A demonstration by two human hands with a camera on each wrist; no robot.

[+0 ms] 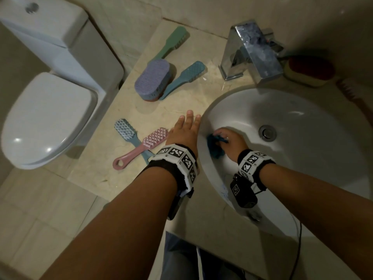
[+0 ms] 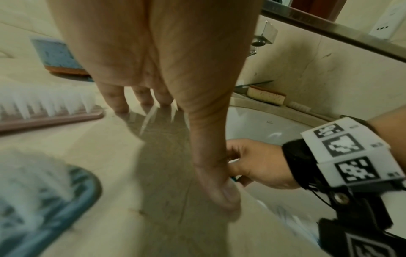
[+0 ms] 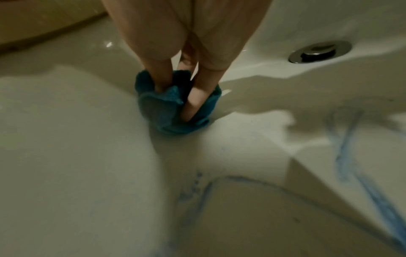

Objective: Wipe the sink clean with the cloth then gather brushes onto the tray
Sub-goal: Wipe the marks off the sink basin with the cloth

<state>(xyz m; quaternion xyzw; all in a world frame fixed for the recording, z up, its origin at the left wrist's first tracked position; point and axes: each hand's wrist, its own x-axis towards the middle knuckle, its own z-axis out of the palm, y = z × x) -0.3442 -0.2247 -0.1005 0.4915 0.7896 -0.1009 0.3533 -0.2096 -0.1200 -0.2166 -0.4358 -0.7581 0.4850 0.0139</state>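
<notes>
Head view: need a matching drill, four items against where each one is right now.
Things:
1. teal crumpled cloth
2. pink plastic brush
3. yellow sponge with red top
4. purple oval scrub brush

Places:
A. counter, behind the chrome faucet
B. white sink basin, gripped by right hand
C. counter, crossed over a blue brush, by left hand
D. counter, beside a teal brush

Pairs: 1-B, 2-C, 3-A, 4-D

A home bathroom: a white toilet point(image 1: 50, 110) stands beside a marble counter point(image 1: 125, 110) with basin point(image 1: 302, 122) and chrome tap point(image 1: 252, 53).
</notes>
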